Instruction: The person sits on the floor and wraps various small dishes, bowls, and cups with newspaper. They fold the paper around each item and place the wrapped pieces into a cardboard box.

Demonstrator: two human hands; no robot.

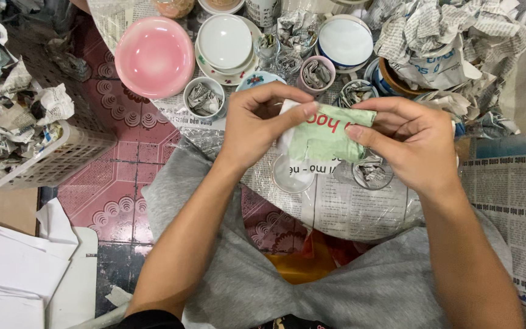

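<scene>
both hands, left hand [257, 125] and right hand [412, 143], pinch a green-tinted newspaper wad [324, 137] above the clear glass [292, 173], which perhaps could tip if bumped.

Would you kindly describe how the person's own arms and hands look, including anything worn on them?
Both forearms are bare to the elbows; no sleeves, gloves, rings, watch or bracelets show. The left hand and right hand have short, unpainted nails.

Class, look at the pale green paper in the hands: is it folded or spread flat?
Folded: the green paper is doubled over, pinched between the left hand and right hand.
</scene>
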